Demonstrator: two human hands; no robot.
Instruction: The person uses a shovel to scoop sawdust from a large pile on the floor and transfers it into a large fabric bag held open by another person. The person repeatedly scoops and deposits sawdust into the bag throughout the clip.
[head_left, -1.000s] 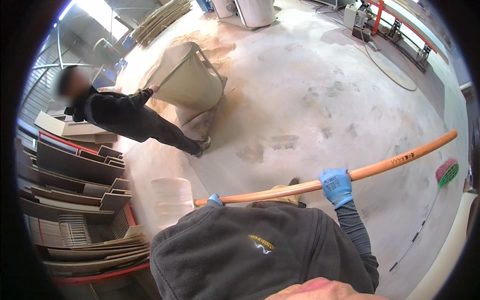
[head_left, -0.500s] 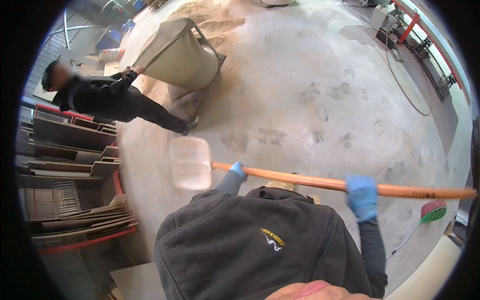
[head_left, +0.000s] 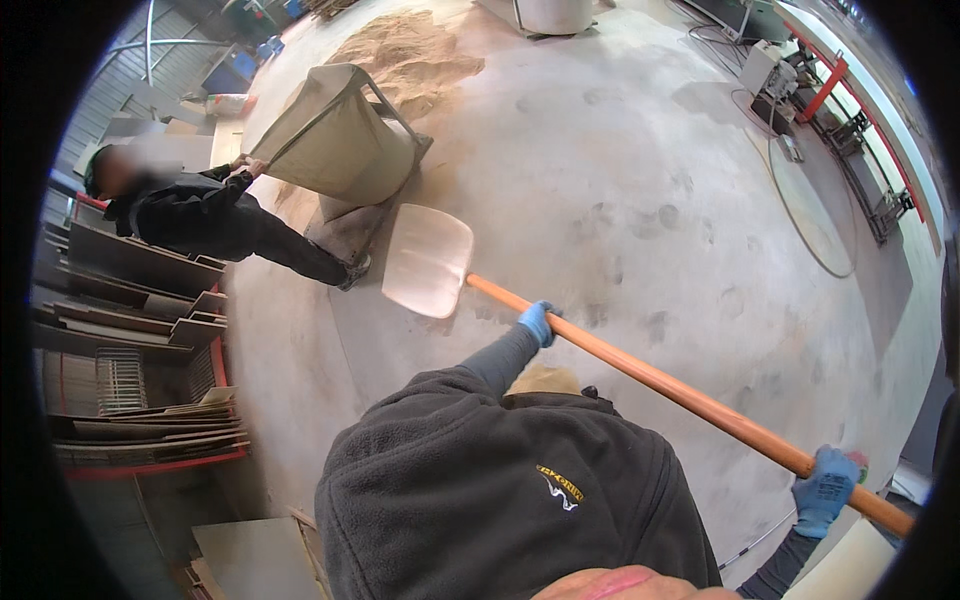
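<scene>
Both my hands wear blue gloves and grip one long-handled shovel. Its broad pale blade [head_left: 428, 262] points to the far left, close to a beige bulk bag. The orange-brown wooden handle [head_left: 680, 386] slants down to the right. My left hand [head_left: 537, 322] is closed round the handle near the blade. Toward the other end, my right hand [head_left: 827, 490] is wrapped round the shaft. Nothing lies on the blade that I can make out.
A person in dark clothes [head_left: 200, 215] grips the framed beige bag [head_left: 345, 140] at left. Behind it spreads a sawdust-like heap [head_left: 405, 60]. Board racks [head_left: 140, 330] line the left side. Machinery with a red post [head_left: 822, 88] and a looping cable stands at right.
The shovel has tilted: its blade has swung farther away and to the right, while the handle end and my right hand have come lower. Both hands keep their grip.
</scene>
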